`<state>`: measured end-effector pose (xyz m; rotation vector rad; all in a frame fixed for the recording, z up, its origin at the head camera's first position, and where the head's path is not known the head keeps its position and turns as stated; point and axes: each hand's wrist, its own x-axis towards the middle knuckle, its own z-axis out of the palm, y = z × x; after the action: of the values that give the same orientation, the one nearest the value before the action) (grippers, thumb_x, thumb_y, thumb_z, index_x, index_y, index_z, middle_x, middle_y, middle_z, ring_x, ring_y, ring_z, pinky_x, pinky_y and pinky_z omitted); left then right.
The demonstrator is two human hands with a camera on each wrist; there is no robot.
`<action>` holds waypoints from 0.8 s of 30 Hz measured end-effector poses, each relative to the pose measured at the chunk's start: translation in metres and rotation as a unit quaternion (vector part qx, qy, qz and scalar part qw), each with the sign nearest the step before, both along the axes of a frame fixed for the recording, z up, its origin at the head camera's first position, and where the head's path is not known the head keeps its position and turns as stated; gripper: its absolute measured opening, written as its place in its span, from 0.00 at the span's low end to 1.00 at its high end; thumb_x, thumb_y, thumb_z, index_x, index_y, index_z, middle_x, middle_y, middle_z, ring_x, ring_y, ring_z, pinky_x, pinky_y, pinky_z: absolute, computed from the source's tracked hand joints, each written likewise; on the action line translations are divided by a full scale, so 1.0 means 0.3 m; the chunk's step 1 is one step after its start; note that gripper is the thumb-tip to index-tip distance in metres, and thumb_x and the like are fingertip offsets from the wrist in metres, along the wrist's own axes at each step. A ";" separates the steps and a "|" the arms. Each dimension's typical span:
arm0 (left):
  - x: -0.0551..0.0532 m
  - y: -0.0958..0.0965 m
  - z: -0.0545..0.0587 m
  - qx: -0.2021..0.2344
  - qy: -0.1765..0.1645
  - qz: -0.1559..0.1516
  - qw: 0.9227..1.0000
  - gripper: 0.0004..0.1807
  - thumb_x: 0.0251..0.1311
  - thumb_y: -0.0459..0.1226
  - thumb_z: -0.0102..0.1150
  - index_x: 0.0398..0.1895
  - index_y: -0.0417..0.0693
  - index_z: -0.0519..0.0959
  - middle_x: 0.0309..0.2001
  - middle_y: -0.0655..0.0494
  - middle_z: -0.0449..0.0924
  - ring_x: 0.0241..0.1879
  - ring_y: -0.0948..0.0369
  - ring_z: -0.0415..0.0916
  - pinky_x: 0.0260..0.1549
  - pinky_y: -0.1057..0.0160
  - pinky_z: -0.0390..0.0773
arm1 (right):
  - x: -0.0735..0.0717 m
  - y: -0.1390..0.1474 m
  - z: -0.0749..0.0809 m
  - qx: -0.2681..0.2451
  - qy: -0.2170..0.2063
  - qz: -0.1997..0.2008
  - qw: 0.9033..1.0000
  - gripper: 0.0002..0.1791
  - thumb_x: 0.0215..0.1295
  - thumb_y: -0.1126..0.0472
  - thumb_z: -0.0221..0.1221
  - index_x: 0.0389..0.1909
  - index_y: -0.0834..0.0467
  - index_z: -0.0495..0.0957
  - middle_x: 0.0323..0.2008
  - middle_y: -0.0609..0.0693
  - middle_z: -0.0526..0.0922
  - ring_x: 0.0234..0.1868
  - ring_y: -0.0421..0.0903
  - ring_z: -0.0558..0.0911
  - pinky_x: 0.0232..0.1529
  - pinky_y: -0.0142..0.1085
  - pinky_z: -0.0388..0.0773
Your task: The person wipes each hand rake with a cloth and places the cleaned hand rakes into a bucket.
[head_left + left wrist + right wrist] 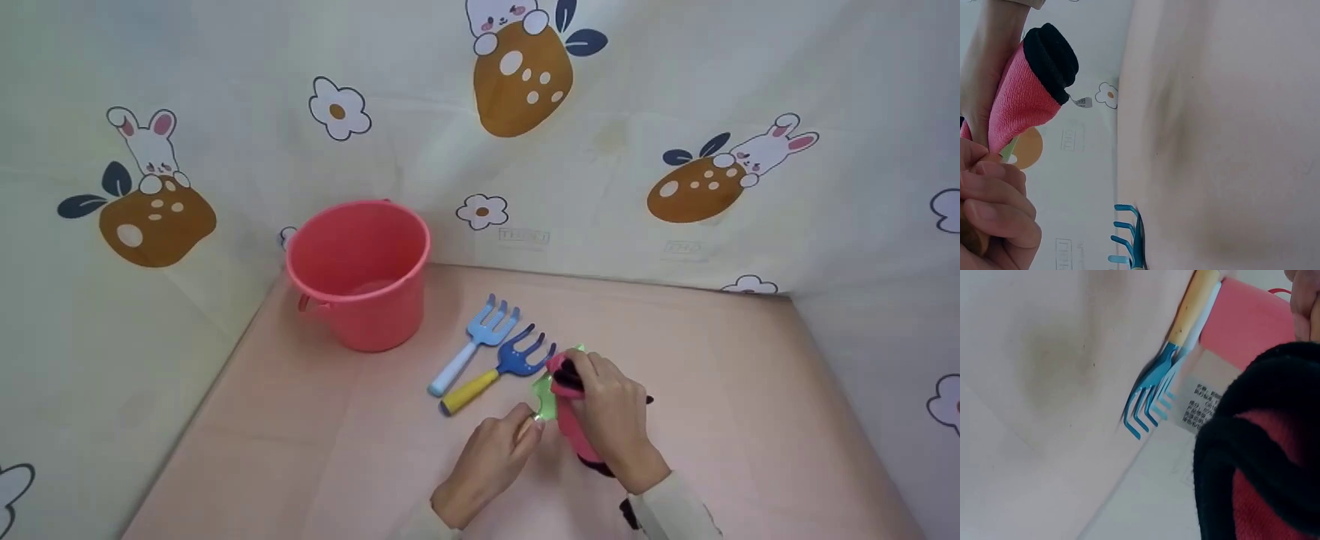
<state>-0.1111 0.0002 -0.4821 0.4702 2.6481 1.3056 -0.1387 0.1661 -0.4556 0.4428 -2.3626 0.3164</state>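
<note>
My left hand (491, 457) grips a garden tool by its wooden handle (527, 428), fingers curled round it. The tool's green metal head (546, 399) points away from me, partly hidden by a pink cloth (576, 433) with black edging. That cloth is held by my right hand (611, 409), bunched against the green head. In the left wrist view, the cloth (1024, 98) hangs beyond the curled left fingers (1002, 216). A white printed label (1202, 396) shows beside the cloth's black edge (1224, 439) in the right wrist view.
A red bucket (379, 319) stands at the back left of the table. Between it and my hands lie two hand forks side by side: a light blue fork (454, 367) and a dark blue fork with a yellow handle (472, 391). Printed fabric (405, 165) walls the table's back and sides.
</note>
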 end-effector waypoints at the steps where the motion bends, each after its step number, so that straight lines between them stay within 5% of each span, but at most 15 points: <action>1: 0.002 -0.002 -0.001 -0.001 0.002 -0.001 1.000 0.14 0.68 0.48 0.44 0.37 0.49 0.74 0.16 0.67 0.61 0.15 0.72 0.59 0.15 0.73 0.58 | -0.005 0.009 0.002 -0.001 0.000 -0.004 1.000 0.21 0.44 0.67 0.70 0.41 0.57 0.76 0.28 0.53 0.81 0.26 0.48 0.83 0.24 0.39 0.80; 9: 0.024 -0.020 -0.016 -0.003 -0.009 -0.006 1.000 0.15 0.68 0.50 0.43 0.37 0.49 0.73 0.16 0.67 0.60 0.16 0.72 0.58 0.15 0.73 0.59 | -0.056 0.144 0.028 -0.058 -0.055 -0.069 0.994 0.16 0.49 0.66 0.66 0.41 0.57 0.76 0.29 0.55 0.82 0.25 0.52 0.82 0.21 0.47 0.77; 11: 0.021 -0.029 -0.014 0.010 -0.022 -0.004 1.000 0.15 0.68 0.50 0.43 0.37 0.50 0.73 0.17 0.67 0.61 0.16 0.72 0.59 0.16 0.73 0.59 | -0.062 0.191 0.034 -0.109 -0.107 -0.100 0.983 0.15 0.53 0.65 0.64 0.43 0.59 0.75 0.31 0.59 0.82 0.26 0.55 0.81 0.24 0.50 0.76; 13: 0.012 -0.036 -0.010 0.029 -0.028 -0.002 0.999 0.15 0.69 0.51 0.42 0.37 0.50 0.71 0.17 0.66 0.61 0.17 0.71 0.60 0.17 0.74 0.60 | -0.060 0.231 0.037 -0.181 -0.187 -0.123 0.958 0.17 0.57 0.62 0.61 0.46 0.61 0.72 0.36 0.62 0.81 0.30 0.56 0.81 0.27 0.50 0.75; 15: 0.002 -0.039 -0.003 0.052 -0.032 -0.003 0.998 0.15 0.69 0.51 0.41 0.37 0.50 0.70 0.17 0.66 0.60 0.17 0.71 0.59 0.17 0.74 0.59 | -0.049 0.256 0.034 -0.259 -0.276 -0.122 0.917 0.22 0.61 0.58 0.59 0.52 0.64 0.67 0.43 0.65 0.78 0.36 0.56 0.79 0.33 0.46 0.75; 16: -0.003 -0.040 0.002 0.062 -0.034 -0.002 0.997 0.15 0.69 0.51 0.41 0.36 0.50 0.69 0.18 0.66 0.60 0.17 0.71 0.59 0.17 0.73 0.59 | -0.044 0.261 0.028 -0.303 -0.324 -0.109 0.890 0.24 0.63 0.57 0.57 0.55 0.64 0.64 0.46 0.66 0.76 0.40 0.55 0.77 0.37 0.43 0.73; 21: -0.023 -0.023 0.027 0.122 -0.040 0.000 0.992 0.15 0.70 0.51 0.38 0.36 0.51 0.67 0.18 0.65 0.61 0.17 0.69 0.57 0.17 0.72 0.58 | -0.020 0.243 -0.025 -0.511 -0.483 0.002 0.711 0.29 0.67 0.55 0.52 0.64 0.62 0.56 0.50 0.54 0.71 0.47 0.45 0.72 0.49 0.36 0.67; 22: -0.028 -0.016 0.031 0.134 -0.046 0.002 0.990 0.15 0.70 0.51 0.38 0.37 0.51 0.67 0.17 0.64 0.61 0.17 0.69 0.57 0.17 0.72 0.57 | -0.015 0.233 -0.036 -0.538 -0.497 0.023 0.680 0.29 0.67 0.55 0.52 0.64 0.61 0.55 0.48 0.52 0.73 0.46 0.43 0.73 0.49 0.35 0.68; 24: -0.034 -0.002 0.036 0.155 -0.051 0.002 0.987 0.15 0.70 0.51 0.38 0.38 0.51 0.68 0.17 0.63 0.60 0.17 0.69 0.57 0.17 0.72 0.57 | -0.004 0.213 -0.052 -0.575 -0.514 0.059 0.634 0.28 0.67 0.56 0.52 0.64 0.62 0.56 0.44 0.48 0.76 0.44 0.41 0.76 0.48 0.35 0.70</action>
<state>-0.1212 -0.0002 -0.4711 0.4240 2.3732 1.7033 -0.1400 0.2301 -0.4713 -0.3573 -2.3709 2.4850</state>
